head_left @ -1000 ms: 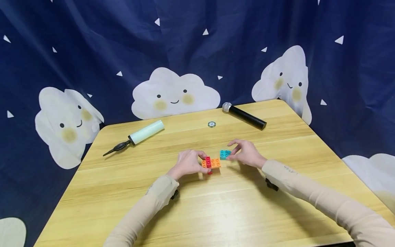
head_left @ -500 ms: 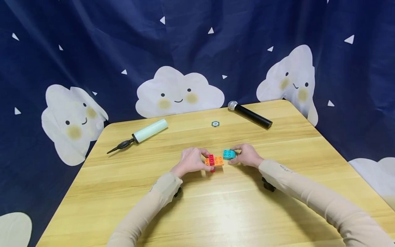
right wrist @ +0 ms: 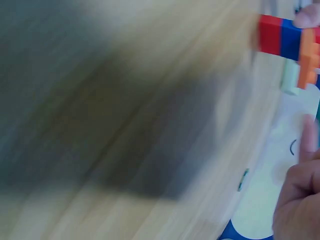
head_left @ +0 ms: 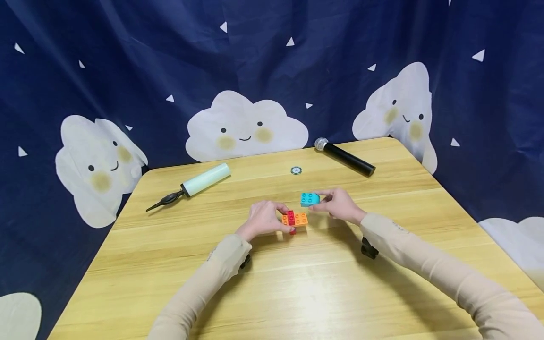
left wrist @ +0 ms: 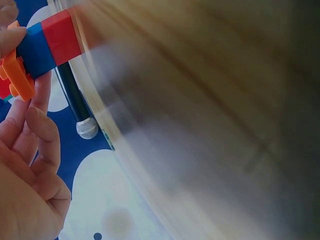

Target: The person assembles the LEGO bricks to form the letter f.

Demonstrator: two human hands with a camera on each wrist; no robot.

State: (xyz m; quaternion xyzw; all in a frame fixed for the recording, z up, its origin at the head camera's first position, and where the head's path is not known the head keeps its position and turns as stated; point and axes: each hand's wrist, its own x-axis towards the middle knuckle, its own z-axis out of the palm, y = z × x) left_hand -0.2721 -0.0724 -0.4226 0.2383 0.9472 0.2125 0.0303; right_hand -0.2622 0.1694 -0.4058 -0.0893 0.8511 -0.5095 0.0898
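My left hand (head_left: pixel 265 218) holds a small stack of toy building bricks between thumb and fingers. On top of it sits a small red brick (head_left: pixel 291 217), across an orange studded plate (head_left: pixel 301 219). Below the plate, the left wrist view shows a blue brick (left wrist: pixel 36 51) and, under that, another red brick (left wrist: pixel 61 36) at the tabletop; whether it touches the wood I cannot tell. My right hand (head_left: pixel 341 205) pinches a teal brick (head_left: pixel 309 199) by its right end, studs up. That brick is apart from the stack, just behind and right of it.
On the wooden table (head_left: pixel 272 293), a pale green hand pump (head_left: pixel 207 180) with a black nozzle lies at the back left. A black microphone (head_left: pixel 348 159) lies at the back right, and a round chip (head_left: pixel 296 170) near the back edge. A patterned blue curtain (head_left: pixel 263 47) hangs behind.
My right hand has tightened its hold on the teal brick and moved it slightly away from me and to the left. The left hand keeps the stack almost where it was.
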